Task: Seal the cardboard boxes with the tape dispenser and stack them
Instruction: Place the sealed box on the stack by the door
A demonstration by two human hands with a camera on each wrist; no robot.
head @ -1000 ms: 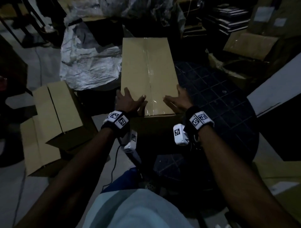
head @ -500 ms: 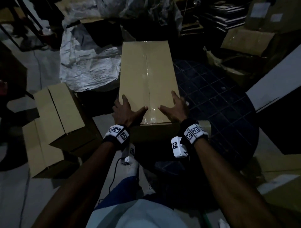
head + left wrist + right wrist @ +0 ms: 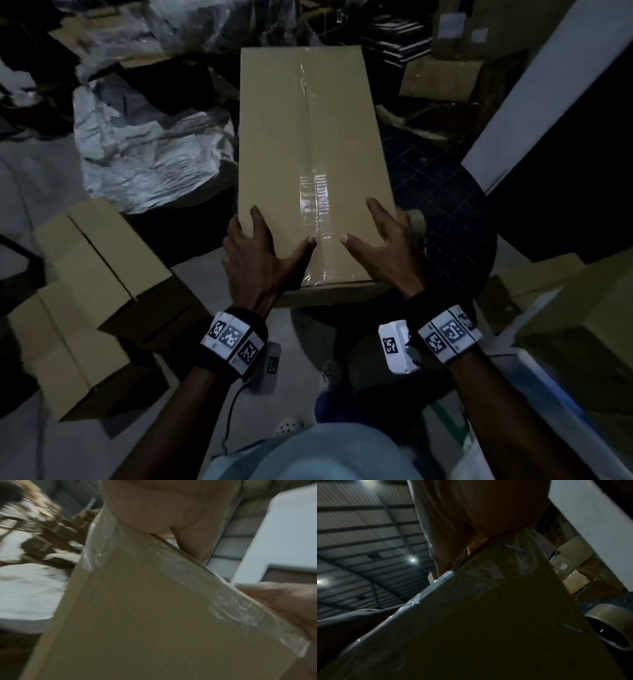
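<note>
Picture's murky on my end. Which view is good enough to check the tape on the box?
Head view: dim, but glare picks out the clear tape along the cardboard box seam. Left wrist: brightest, background smeared, tape wrinkles readable. Right wrist: box side in deep shadow, tape roll barely visible.

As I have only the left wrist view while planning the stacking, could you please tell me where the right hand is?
Observer: The right hand rests on the near right corner of the box, with its thumb on top beside the tape strip.
Operator: Thank you. Where is the tape roll?
Observer: The roll lies on the dark table, just beyond that hand.
Operator: Are other boxes nearby?
Observer: A pile of boxes lies on the floor, left of the left hand.
</note>
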